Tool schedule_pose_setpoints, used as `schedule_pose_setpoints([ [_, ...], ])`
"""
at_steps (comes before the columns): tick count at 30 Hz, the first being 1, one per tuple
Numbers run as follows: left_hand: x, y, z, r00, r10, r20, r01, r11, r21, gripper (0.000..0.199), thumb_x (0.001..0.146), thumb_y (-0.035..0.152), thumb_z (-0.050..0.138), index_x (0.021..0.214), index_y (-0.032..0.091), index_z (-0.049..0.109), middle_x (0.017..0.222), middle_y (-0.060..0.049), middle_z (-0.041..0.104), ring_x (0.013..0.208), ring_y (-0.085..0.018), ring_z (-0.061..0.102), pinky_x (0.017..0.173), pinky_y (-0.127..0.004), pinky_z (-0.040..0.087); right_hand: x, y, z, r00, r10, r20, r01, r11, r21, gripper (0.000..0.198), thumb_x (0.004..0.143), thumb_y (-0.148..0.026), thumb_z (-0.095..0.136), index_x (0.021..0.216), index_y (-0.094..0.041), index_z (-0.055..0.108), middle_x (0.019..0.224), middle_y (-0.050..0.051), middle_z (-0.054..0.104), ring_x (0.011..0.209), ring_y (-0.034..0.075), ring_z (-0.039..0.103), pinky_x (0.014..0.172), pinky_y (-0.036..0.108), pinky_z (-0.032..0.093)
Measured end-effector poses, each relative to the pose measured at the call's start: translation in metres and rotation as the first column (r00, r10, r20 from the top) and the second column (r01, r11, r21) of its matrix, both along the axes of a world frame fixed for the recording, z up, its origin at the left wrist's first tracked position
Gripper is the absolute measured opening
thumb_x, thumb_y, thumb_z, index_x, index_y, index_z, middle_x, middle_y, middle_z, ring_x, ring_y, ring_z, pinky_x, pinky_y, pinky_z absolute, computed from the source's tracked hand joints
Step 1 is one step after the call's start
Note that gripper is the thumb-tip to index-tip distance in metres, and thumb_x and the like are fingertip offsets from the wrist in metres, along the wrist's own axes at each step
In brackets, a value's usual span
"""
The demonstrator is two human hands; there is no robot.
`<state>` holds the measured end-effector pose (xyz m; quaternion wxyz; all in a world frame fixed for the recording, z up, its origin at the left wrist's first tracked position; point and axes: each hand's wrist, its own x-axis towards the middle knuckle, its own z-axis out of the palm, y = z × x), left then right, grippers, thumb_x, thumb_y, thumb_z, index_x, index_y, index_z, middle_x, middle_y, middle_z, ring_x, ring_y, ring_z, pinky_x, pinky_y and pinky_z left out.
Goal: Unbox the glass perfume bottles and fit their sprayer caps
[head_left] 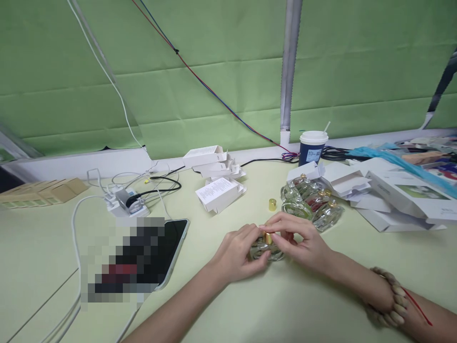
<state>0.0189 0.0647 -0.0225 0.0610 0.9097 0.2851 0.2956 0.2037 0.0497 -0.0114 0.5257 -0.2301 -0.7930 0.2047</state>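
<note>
No legible text anywhere. White box [218,193] at 12 o'clock from hands: fine print, too small. Blue cup [312,147] at 1 o'clock: white label, blurred, unreadable.

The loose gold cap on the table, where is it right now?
In the head view, the loose gold cap stands alone on the table, just beyond both hands, between the white cartons and the glass bottles.

Surface [250,305] pale green; backdrop [214,57] darker green. Bottle [266,248] clear glass, gold cap [267,237]. Boxes [219,193] white. Cup [313,147] navy, white lid. Bracelet [391,297] beige beads.
</note>
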Motion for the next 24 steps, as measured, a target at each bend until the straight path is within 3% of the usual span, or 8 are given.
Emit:
schedule_pose_setpoints([
  [3,0.0,0.001,-0.001,1.0,-0.004,0.018,0.004,1.0,0.031,0.019,0.08,0.03,0.048,0.093,0.017,0.052,0.072,0.001,0.055,0.063,-0.008,0.049,0.053,-0.019,0.036,-0.002,0.001,0.001,1.0,-0.024,0.008,0.024,1.0,-0.018,0.022,0.083,-0.013,0.052,0.098,-0.019,0.068,0.076,0.003,0.057,0.052,0.005,0.043,0.042,0.016,0.034],
  [8,0.002,0.0,-0.002,0.999,0.022,0.026,-0.023,0.999,0.035,0.024,0.071,0.034,0.058,0.087,0.017,0.051,0.07,0.001,0.054,0.06,-0.008,0.048,0.05,-0.019,0.036,-0.001,0.002,-0.004,0.994,-0.108,-0.025,0.11,0.989,0.099,0.016,0.081,-0.014,0.053,0.088,-0.016,0.068,0.062,0.0,0.047,0.048,0.005,0.039,0.044,0.019,0.034],
  [12,0.003,-0.001,-0.003,0.997,0.044,0.068,-0.049,0.996,0.073,0.03,0.064,0.031,0.063,0.089,0.018,0.05,0.072,0.002,0.058,0.063,-0.008,0.054,0.053,-0.018,0.04,0.001,0.0,-0.01,0.982,-0.159,0.099,0.142,0.977,0.161,0.028,0.085,-0.014,0.049,0.109,-0.018,0.062,0.083,0.003,0.061,0.047,0.003,0.042,0.043,0.016,0.036],
  [15,0.002,0.0,-0.004,0.975,0.207,0.085,-0.211,0.977,0.039,0.024,0.067,0.029,0.059,0.087,0.019,0.051,0.073,0.001,0.06,0.065,-0.009,0.056,0.054,-0.018,0.041,0.005,0.003,-0.011,0.948,-0.243,0.203,0.205,0.96,0.191,0.043,0.087,-0.017,0.048,0.13,-0.02,0.044,0.102,0.004,0.063,0.044,0.0,0.045,0.043,0.015,0.037],
  [17,0.001,0.002,-0.003,0.936,0.344,0.077,-0.342,0.939,-0.033,0.026,0.068,0.027,0.057,0.092,0.02,0.052,0.078,0.001,0.062,0.066,-0.01,0.057,0.057,-0.019,0.043,0.011,0.008,-0.008,0.922,-0.306,0.236,0.249,0.938,0.243,0.045,0.088,-0.019,0.047,0.132,-0.019,0.038,0.099,0.002,0.066,0.043,0.001,0.048,0.045,0.015,0.039],
  [19,0.0,0.005,-0.002,0.888,0.456,0.067,-0.45,0.889,-0.083,0.032,0.068,0.024,0.055,0.1,0.022,0.052,0.085,0.0,0.064,0.067,-0.01,0.058,0.059,-0.021,0.045,0.018,0.014,-0.003,0.879,-0.405,0.251,0.3,0.88,0.369,0.035,0.087,-0.018,0.046,0.123,-0.017,0.047,0.092,0.0,0.068,0.047,0.003,0.052,0.048,0.017,0.041],
  [22,-0.002,0.009,-0.002,0.806,0.586,0.089,-0.577,0.81,-0.105,0.035,0.069,0.024,0.055,0.104,0.023,0.053,0.079,0.001,0.062,0.061,-0.011,0.056,0.055,-0.021,0.043,0.029,0.023,0.007,0.773,-0.608,0.183,0.435,0.717,0.544,0.018,0.085,-0.014,0.048,0.096,-0.017,0.061,0.084,-0.001,0.068,0.062,0.006,0.059,0.055,0.019,0.041],
  [24,-0.005,0.013,-0.003,0.76,0.639,0.116,-0.624,0.768,-0.144,0.035,0.071,0.026,0.054,0.106,0.024,0.054,0.069,0.003,0.058,0.054,-0.01,0.053,0.051,-0.02,0.04,0.034,0.027,0.011,0.673,-0.729,0.125,0.557,0.611,0.562,0.015,0.083,-0.014,0.049,0.085,-0.018,0.064,0.082,-0.002,0.067,0.068,0.008,0.06,0.058,0.021,0.039],
])
